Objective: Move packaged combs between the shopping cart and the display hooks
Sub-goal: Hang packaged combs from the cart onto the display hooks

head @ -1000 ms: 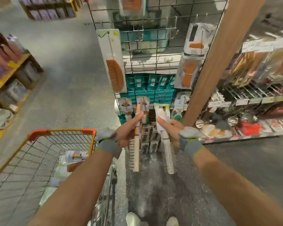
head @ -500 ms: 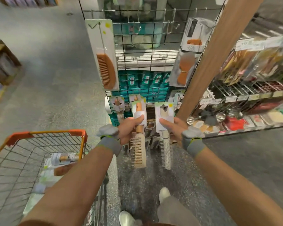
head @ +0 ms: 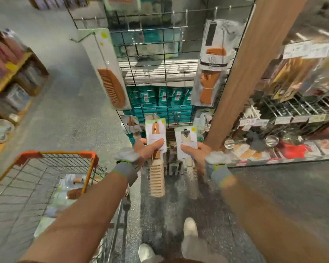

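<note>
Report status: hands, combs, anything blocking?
Left hand grips wooden comb pack. Right hand grips roller brush pack. Both held before wire grid; nothing seen blocking.

Blurred right forearm [head: 273, 215]; shopping cart [head: 55, 153] cropped at left edge.

Speckled grey floor [head: 80, 103]. Wooden post [head: 258, 69] right of centre, beside a wire shelf [head: 292, 110] crowded with goods. Wooden shelving [head: 17, 72] at far left, stacked teal boxes [head: 160, 99] behind a wire grid [head: 156, 54].
</note>
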Available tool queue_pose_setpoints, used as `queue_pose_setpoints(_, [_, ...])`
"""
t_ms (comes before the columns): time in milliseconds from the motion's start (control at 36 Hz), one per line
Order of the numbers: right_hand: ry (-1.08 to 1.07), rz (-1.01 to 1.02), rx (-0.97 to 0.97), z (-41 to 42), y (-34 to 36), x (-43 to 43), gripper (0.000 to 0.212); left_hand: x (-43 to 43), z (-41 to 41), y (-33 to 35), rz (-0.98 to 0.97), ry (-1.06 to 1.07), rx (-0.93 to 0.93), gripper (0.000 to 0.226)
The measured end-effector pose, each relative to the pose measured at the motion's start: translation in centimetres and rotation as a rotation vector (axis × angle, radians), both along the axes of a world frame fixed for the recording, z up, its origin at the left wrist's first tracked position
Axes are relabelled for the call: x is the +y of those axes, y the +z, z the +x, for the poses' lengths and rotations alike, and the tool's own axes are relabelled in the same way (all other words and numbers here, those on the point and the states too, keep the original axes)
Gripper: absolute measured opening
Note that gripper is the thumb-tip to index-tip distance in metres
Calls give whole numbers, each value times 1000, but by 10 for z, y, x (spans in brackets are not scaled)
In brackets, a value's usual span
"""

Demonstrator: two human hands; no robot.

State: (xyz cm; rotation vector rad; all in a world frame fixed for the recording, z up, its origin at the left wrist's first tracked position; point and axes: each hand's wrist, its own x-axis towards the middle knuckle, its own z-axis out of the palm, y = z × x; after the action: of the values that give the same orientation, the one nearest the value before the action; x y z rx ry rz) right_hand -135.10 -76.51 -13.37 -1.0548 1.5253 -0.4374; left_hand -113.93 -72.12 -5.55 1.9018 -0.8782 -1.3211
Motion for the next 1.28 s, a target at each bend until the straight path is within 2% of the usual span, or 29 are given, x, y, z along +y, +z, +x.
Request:
queue_pose_setpoints(56, [44,23,0,0,-3,-5,134,-1,-2,-3,9,29,-13,38])
queue_pose_setpoints(139, [83,-14,4,4,-3,-11,126,-4,-4,-10,22,64,-17,42])
queue_pose_setpoints(278, [135,-63,21,17,34,-9,71,-3,-11,-9,-13,119,11,30])
queue_pose_setpoints(306, [157,-65,25,17,32,-11,73,-3,-12,-10,-19,119,11,27])
queue_pose_setpoints(361, [205,-48,43,18,30,-15,97,-1,-12,-7,-48,100,15,15])
queue_pose_setpoints(417, [238,-29,52,20,26,-21,105,1,-13,-6,-60,100,13,20])
queue_pose_setpoints(444, [234,-24,54,21,24,-22,102,2,-13,-6,-62,98,7,19])
queue_pose_setpoints(556, [199,-72,79,24,19,-23,68,2,-11,-10,-47,131,3,16])
queue_pose_setpoints(695, [278,33,67,20,15,-30,73,2,-13,-10,-36,152,0,31])
queue_pose_setpoints(778, [257,-3,91,18,16,-31,73,0,-15,-11,-39,155,-11,16])
queue_pose_setpoints(833, [254,29,60,20,13,-32,71,-2,-16,-14,-53,170,-10,17])
queue_pose_setpoints(945, [250,42,40,25,15,-41,85,-4,-18,-14,-74,178,-17,20])
queue_pose_setpoints(1028, [279,107,-6,25,20,-48,64,-4,-18,-16,-80,180,-26,24])
queue_pose_setpoints(1083, [241,105,-27,25,19,-55,71,-5,-16,-17,-86,175,-17,22])
queue_pose_setpoints(1139, [222,43,34,29,18,-60,76,-5,-14,-16,-84,146,-1,21])
queue_pose_setpoints(1195, [187,-8,91,31,17,-65,66,-3,-12,-13,-105,82,-5,12])
queue_pose_setpoints(1278, [172,-60,103,37,19,-75,62,-2,-6,-15,-101,50,-39,13])
